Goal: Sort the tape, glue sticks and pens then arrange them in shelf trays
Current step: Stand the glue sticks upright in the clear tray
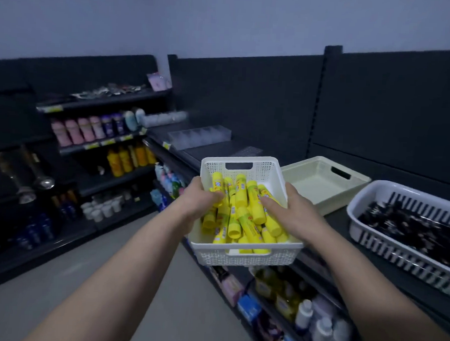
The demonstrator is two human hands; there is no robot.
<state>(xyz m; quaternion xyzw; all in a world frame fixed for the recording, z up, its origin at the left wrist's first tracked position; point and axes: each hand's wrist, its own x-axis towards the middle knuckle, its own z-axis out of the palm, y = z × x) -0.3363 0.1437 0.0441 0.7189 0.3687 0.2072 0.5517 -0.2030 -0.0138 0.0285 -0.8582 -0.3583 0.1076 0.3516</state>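
Note:
A white perforated basket (242, 257) full of several yellow glue sticks (245, 213) is held up in front of the dark shelf. My left hand (199, 200) grips its left rim, thumb inside on the sticks. My right hand (292, 210) grips the right rim, fingers reaching in among the sticks. To the right on the shelf sits an empty cream tray (319, 185). Further right stands a white slotted basket (397, 247) holding several dark pens (419, 227).
A clear plastic divider tray (199, 137) sits at the back of the dark shelf top (219, 149). Lower shelves below hold bottles and packets. Another shelf unit with pink, purple and orange bottles runs along the left. Grey floor lies between the two units.

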